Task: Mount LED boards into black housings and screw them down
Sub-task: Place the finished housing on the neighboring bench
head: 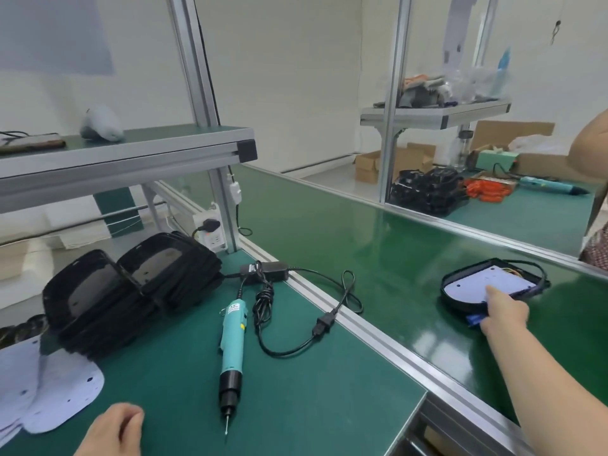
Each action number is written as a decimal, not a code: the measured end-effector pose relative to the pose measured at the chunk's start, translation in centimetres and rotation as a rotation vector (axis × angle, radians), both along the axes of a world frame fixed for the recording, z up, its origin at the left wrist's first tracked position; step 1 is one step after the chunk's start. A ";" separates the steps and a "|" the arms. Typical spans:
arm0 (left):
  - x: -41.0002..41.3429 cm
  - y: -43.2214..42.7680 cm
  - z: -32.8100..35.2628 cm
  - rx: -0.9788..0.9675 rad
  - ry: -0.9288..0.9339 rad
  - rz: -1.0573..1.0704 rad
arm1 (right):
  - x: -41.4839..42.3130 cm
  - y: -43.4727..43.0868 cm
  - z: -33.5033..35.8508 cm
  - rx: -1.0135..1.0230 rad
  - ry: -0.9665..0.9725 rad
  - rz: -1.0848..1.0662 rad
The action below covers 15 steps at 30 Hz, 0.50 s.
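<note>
A black housing (460, 299) with a white LED board (487, 279) seated in it lies on the green conveyor belt at right. My right hand (503, 312) reaches out to it, forefinger stretched onto the board's near edge, other fingers curled by a small blue part (473, 320). My left hand (112, 432) rests on the bench at bottom left, fingers loosely curled, holding nothing. A teal electric screwdriver (232, 343) lies on the bench, tip toward me. Stacked black housings (131, 291) sit at left, with loose white LED boards (62, 396) in front of them.
The screwdriver's black power adapter (263, 273) and cable (329, 320) lie by an aluminium rail (378, 340) dividing bench from belt. A shelf frame (131, 156) overhangs the bench. Another person's arm (592, 139) and cluttered workstation are at far right.
</note>
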State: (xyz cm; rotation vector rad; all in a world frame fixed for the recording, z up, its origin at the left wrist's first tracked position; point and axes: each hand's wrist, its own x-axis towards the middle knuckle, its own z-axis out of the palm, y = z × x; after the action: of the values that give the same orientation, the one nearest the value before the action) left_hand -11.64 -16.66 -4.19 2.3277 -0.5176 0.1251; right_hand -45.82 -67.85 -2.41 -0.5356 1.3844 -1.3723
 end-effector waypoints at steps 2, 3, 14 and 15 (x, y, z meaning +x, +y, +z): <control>-0.7 -0.3 0.0 -0.022 0.002 0.051 | 0.4 0.2 -0.2 0.009 0.029 -0.031; -1.0 -0.4 0.1 -0.033 -0.020 0.101 | 0.5 0.2 -0.1 0.011 0.040 -0.048; -1.8 0.0 0.2 -0.082 0.039 0.100 | 3.2 1.0 1.4 0.072 0.166 -0.189; -1.9 0.0 0.3 -0.084 0.040 0.101 | 3.2 1.2 1.4 0.063 0.173 -0.191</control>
State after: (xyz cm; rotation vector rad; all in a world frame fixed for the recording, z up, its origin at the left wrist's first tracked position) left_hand -13.52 -16.67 -3.90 2.2695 -0.3685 0.1449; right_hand -42.65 -66.63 -1.00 -0.5005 1.6487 -1.4552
